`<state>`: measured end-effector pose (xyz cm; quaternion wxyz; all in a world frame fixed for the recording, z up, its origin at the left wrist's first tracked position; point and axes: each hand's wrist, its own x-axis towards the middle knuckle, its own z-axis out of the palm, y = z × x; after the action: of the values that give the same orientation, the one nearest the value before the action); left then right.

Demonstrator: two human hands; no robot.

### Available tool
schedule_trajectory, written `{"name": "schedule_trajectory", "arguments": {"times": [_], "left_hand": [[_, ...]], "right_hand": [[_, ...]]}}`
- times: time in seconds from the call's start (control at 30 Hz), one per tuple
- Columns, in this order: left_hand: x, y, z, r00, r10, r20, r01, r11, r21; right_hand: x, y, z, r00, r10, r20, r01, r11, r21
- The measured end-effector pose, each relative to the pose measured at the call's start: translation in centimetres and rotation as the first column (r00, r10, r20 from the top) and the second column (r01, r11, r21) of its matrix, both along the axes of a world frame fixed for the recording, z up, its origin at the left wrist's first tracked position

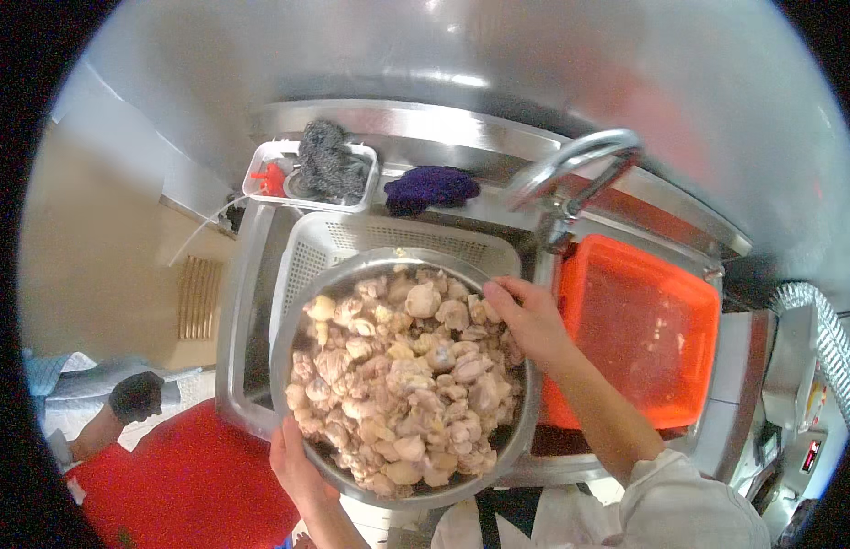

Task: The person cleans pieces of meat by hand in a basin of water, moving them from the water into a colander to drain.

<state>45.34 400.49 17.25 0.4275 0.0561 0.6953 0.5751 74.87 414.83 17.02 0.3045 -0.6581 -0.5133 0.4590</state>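
A wide stainless steel bowl (531, 412) is full of pale chopped meat pieces (404, 374), apparently poultry. My left hand (298, 466) grips its rim at the lower left. At the upper right, my right hand (531, 319) holds the rim, with the thumb on top. The bowl is above the left sink basin, in front of a white perforated plastic basket (315, 240) that it partly covers. To the right, an orange-red plastic tub (644, 336) stands in the other basin, with liquid and small bits in it.
A chrome faucet (555, 226) rises between the basins. On the back ledge are a dark purple cloth (432, 189) and a white tray (312, 204) holding steel wool scourers (329, 165). At lower left are a red surface (198, 473) and another person's dark-gloved hand (137, 396).
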Motion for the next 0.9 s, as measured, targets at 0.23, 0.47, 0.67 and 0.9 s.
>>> {"name": "schedule_trajectory", "arguments": {"times": [0.23, 0.47, 0.67, 0.9], "left_hand": [[0.5, 0.1, -1.5, 0.996, 0.034, 0.084, -0.040, 0.996, 0.076], [-0.7, -1.4, -2.5, 0.994, 0.059, 0.087, -0.067, 0.993, 0.095], [-0.2, -0.2, -3.4, 0.977, -0.098, 0.191, 0.081, 0.992, 0.095], [0.8, 2.5, -0.4, 0.945, -0.317, 0.086, 0.317, 0.948, 0.004]], "right_hand": [[0.6, 0.8, -0.4, 0.998, 0.012, -0.058, -0.009, 0.999, 0.053], [0.3, 0.3, 2.2, 0.991, -0.024, -0.130, 0.028, 0.999, 0.028], [2.8, -3.2, 0.7, 0.984, -0.174, -0.048, 0.177, 0.983, 0.056], [4.9, -5.4, 1.4, 0.922, -0.385, 0.044, 0.386, 0.922, -0.025]]}}
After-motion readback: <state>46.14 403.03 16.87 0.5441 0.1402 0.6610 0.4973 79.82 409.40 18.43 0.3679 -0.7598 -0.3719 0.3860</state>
